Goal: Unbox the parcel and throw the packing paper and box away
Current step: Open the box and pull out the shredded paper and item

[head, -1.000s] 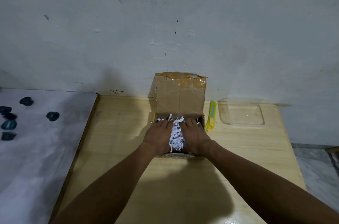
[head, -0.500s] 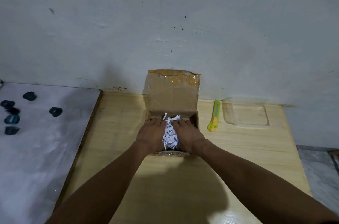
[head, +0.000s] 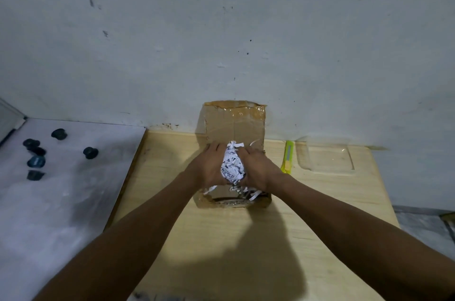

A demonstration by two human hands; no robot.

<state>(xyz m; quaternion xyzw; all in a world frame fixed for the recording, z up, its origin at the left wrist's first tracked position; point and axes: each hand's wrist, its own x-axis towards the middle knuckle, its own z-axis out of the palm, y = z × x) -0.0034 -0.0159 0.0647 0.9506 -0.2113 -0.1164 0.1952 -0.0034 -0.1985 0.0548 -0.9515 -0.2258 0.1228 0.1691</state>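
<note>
Head view looks down on a pale wooden table (head: 221,239) with an open cardboard box (head: 261,201) standing near its far edge, lid flap (head: 235,123) raised against the wall. Both hands are cupped toward each other over the box mouth, the left hand (head: 205,170) and the right hand (head: 258,170) pressing a wad of shredded packing paper (head: 231,166) between their palms. Loose strips (head: 253,194) trail from the wad over the box's near rim. Whatever the parcel held cannot be seen under the paper.

By my judgement the shreds weigh almost nothing and have no stiffness, so they compress easily but shed strands at any gap. A two-handed squeeze from opposite sides, low on the wad, should keep it together; stragglers on the rim will likely need a second gather. The box looks light and fairly rigid, best taken by its side walls.

A yellow utility knife (head: 287,156) lies just right of the box, with a clear plastic tray (head: 327,157) beyond it toward the table's far right corner.
</note>
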